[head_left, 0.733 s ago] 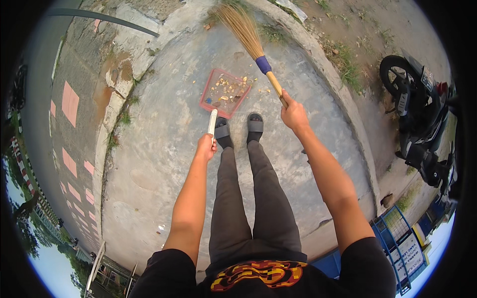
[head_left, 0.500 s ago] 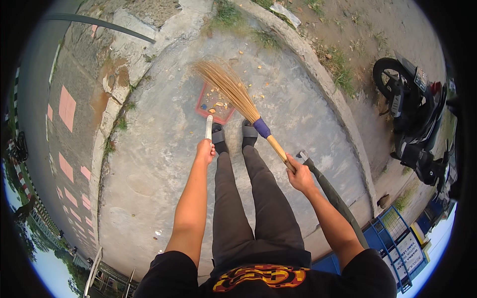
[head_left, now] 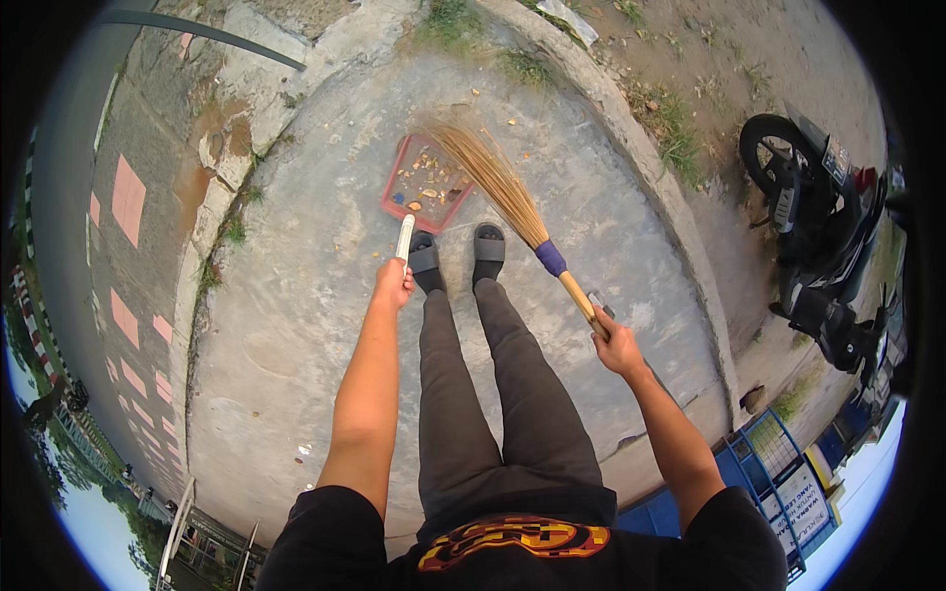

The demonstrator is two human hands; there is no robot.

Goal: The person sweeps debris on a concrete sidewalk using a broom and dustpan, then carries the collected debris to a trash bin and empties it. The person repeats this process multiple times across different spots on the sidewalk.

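My left hand [head_left: 394, 283] is closed around the pale handle of a red dustpan [head_left: 385, 187], which rests on the concrete just ahead of my left foot. Dry leaves, small scraps and a blue bit lie in the pan. My right hand [head_left: 618, 347] grips the wooden handle of a stick broom [head_left: 505, 194], bound with a purple band. Its bristles slant up and left, their tips beside the far right corner of the pan. Blur hides just where the tips touch. A few yellowish leaf bits lie on the concrete beyond.
My sandalled feet [head_left: 488, 251] stand behind the dustpan. A low concrete kerb [head_left: 655, 177] curves along the right, with dirt and grass past it. A black motorcycle [head_left: 823, 227] is parked there. At the left, a broken edge borders paving with pink patches [head_left: 128, 202]. A blue metal frame [head_left: 769, 443] stands lower right.
The broom's bristles have swung right, off the dustpan, uncovering more of the scraps in it. My right hand has moved right and slightly back. The dustpan sits slightly further left in view.
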